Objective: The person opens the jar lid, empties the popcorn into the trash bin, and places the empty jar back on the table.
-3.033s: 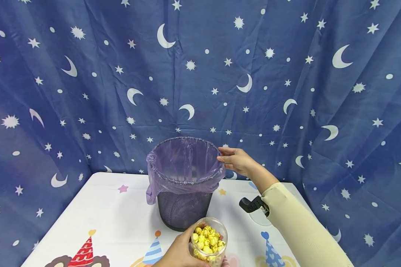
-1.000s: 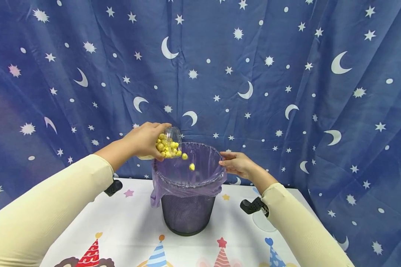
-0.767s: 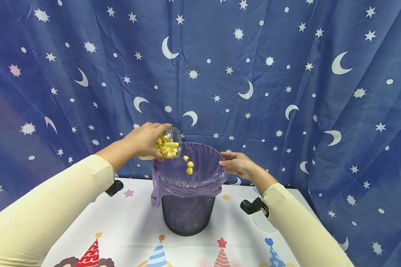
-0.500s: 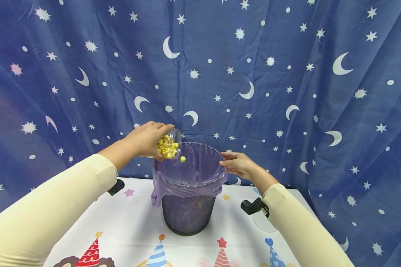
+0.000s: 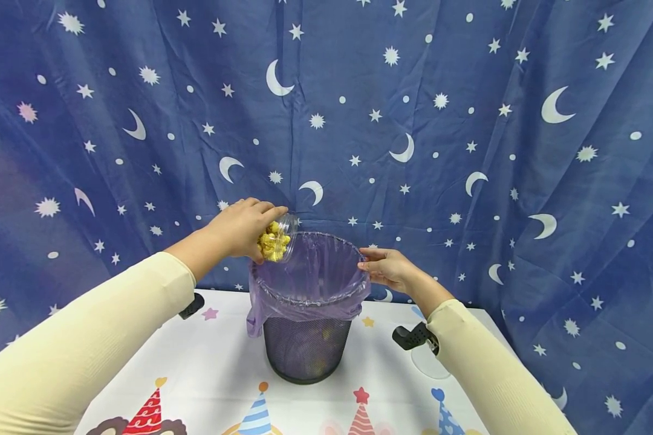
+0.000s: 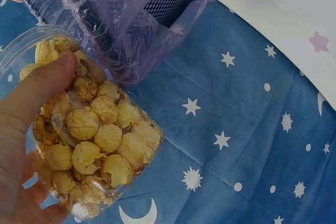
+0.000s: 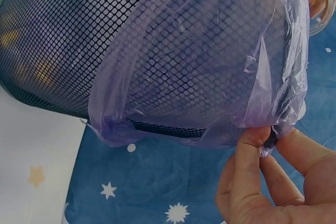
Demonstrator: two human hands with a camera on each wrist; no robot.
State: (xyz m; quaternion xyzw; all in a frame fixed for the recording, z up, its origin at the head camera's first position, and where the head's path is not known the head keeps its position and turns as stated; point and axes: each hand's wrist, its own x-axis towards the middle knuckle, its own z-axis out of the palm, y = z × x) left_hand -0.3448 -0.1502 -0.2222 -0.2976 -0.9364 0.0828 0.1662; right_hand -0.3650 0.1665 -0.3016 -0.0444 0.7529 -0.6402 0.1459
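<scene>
My left hand (image 5: pixel 242 229) grips a clear plastic jar (image 5: pixel 289 237) tipped on its side, its mouth over the left rim of a mesh trash can (image 5: pixel 307 350). Yellow popcorn (image 6: pixel 97 140) still fills much of the jar in the left wrist view. A purple trash bag (image 5: pixel 305 308) lines the can, its edge folded over the rim. At the can's right side my right hand (image 5: pixel 386 267) pinches the bag and rim between thumb and fingers (image 7: pixel 249 166). Through the mesh, some yellow shapes (image 7: pixel 44 72) show low in the can.
The can stands on a white table (image 5: pixel 207 356) printed with party hats. A clear round disc (image 5: pixel 431 362) lies on the table below the right forearm. A blue star-and-moon curtain (image 5: pixel 326 121) hangs close behind.
The left hand has raised the jar from the table front and tipped it over the can. Popcorn pieces fell into the can; none is in the air now. The right hand stays at the rim.
</scene>
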